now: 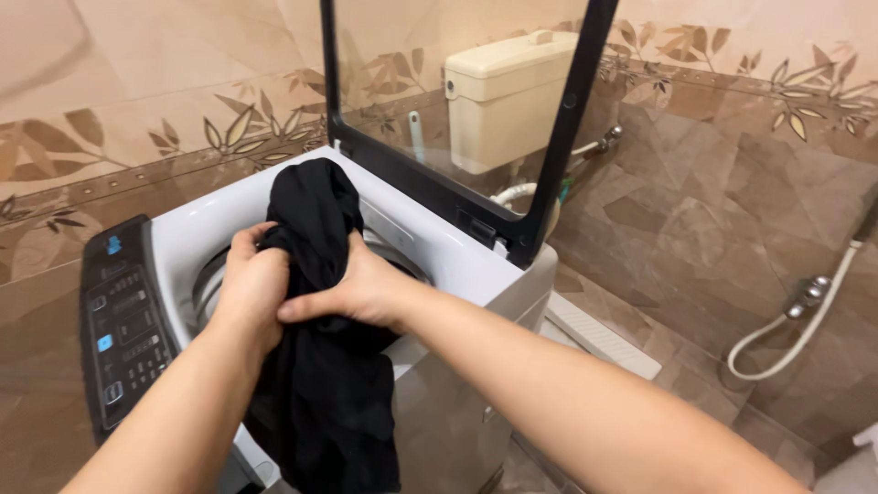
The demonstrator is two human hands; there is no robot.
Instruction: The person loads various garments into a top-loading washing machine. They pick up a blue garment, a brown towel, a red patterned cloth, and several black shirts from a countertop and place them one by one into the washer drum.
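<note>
Left hand (249, 285): fist closed around a bunched fold of the black cloth (322, 366), knuckles up, forearm entering from the lower left edge. Right hand (358, 288): fingers curled and pressed together on the same cloth just beside the left, thumb laid across towards the left hand; forearm runs in from the lower right corner. Both hands grip at the same height; they touch or nearly touch.

Cloth: upper end stands above the hands in a rounded lump; lower part hangs down over the front rim of the washer (457, 265) and is cut off by the bottom edge. Kind of garment cannot be told; folds are lost in the black.

Hidden: fingertips of both hands are buried in the cloth. The drum (212, 284) is mostly covered by hands and cloth; only a sliver of ribbed wall shows on the left, and contents cannot be seen.

Washer: white top-loader, glass lid (457, 101) upright and open, dark control panel (123, 329) on the left. Behind the lid, a cream cistern (508, 96) on the tiled wall. At right, a white hose (796, 334) curves down the wall.
</note>
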